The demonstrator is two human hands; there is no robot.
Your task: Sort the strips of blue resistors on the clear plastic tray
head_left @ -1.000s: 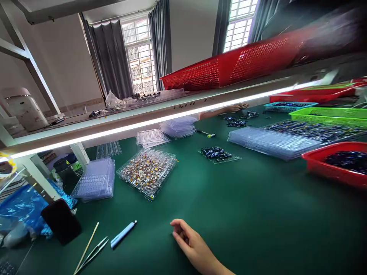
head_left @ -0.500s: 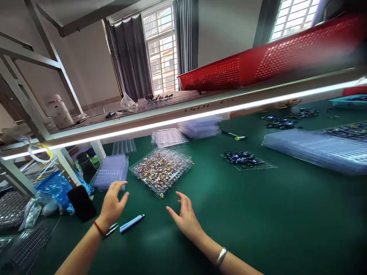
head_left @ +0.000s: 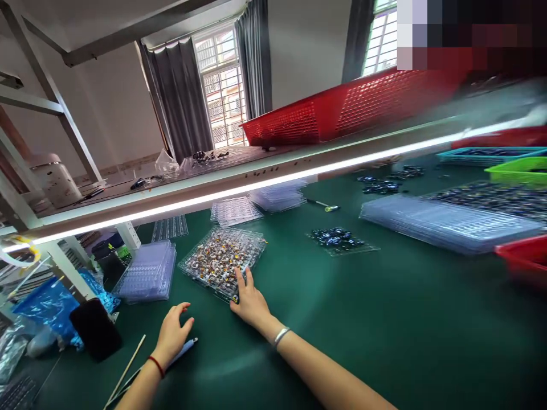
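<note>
The right hand is laid open and flat, fingers spread, against the near corner of a clear plastic compartment tray. This tray is filled with small brown, yellow and white parts and rests on the green counter. Nothing is gripped by that hand. The left hand is held loosely curled over a light blue pen (whether the pen is grasped cannot be told). Just left of the tray a stack of empty clear blister trays is seen. Further right, dark blue parts are spread on a flat clear tray. A long red mesh basket is kept on the shelf above, its contents hidden.
</note>
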